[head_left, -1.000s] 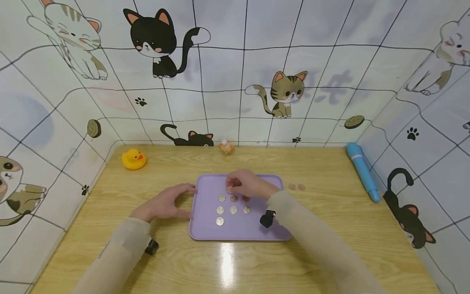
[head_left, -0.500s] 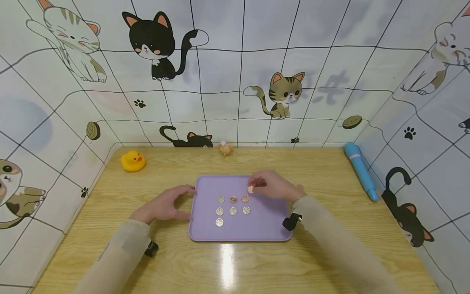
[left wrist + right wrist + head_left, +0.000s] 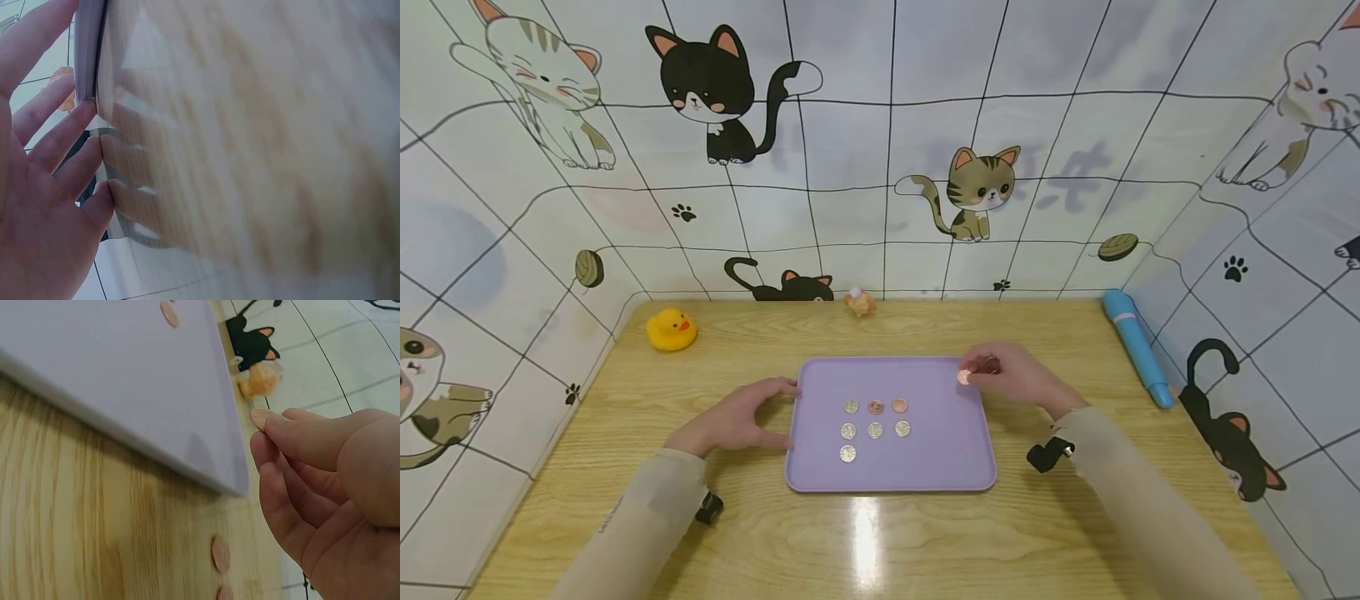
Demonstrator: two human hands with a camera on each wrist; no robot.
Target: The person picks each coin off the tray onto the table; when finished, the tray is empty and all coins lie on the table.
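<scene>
A lavender tray [image 3: 940,467] lies on the wooden table. On its left half are several silver coins [image 3: 875,430] and two copper coins [image 3: 876,407], laid out in rows. My right hand [image 3: 1018,375] pinches another copper coin [image 3: 261,417] between thumb and fingertips, over the tray's far right corner. Two more copper coins [image 3: 220,553] lie on the table beside the tray in the right wrist view; the right hand covers them in the head view. With thumb and fingers spread, my left hand [image 3: 737,417] touches the tray's left edge.
A yellow rubber duck [image 3: 672,330] sits at the back left of the table. Against the back wall stands a small orange figure [image 3: 859,302]. A blue stick-shaped object [image 3: 1138,348] lies along the right wall. Cat-printed sheeting [image 3: 880,150] encloses the back and sides.
My right hand has moved right, from above the coin rows to the tray's far right corner, keeping the copper coin pinched. The left hand stays at the tray's edge.
</scene>
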